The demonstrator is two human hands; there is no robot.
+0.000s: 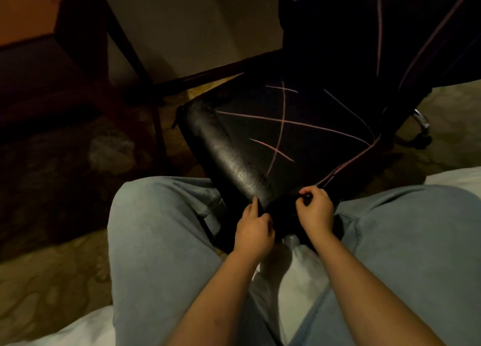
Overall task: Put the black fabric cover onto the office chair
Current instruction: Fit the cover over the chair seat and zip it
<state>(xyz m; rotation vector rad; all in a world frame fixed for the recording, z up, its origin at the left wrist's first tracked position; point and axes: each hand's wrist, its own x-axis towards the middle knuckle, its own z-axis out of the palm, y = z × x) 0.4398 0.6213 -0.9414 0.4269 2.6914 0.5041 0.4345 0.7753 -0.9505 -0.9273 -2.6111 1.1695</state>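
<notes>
- Two bare forearms reach forward between knees in light blue jeans (156, 241), over white bedding (294, 280).
- The left hand (253, 228) has its fingers curled, pinching the dark hem of the black fabric cover (312, 127) at the seat's near corner.
- The right hand (316, 206) pinches bunched cover fabric just beside it.
- The cover, crossed by pink lines, lies over most of the seat and backrest of the office chair (234, 158); a strip of glossy seat at the left shows bare.
</notes>
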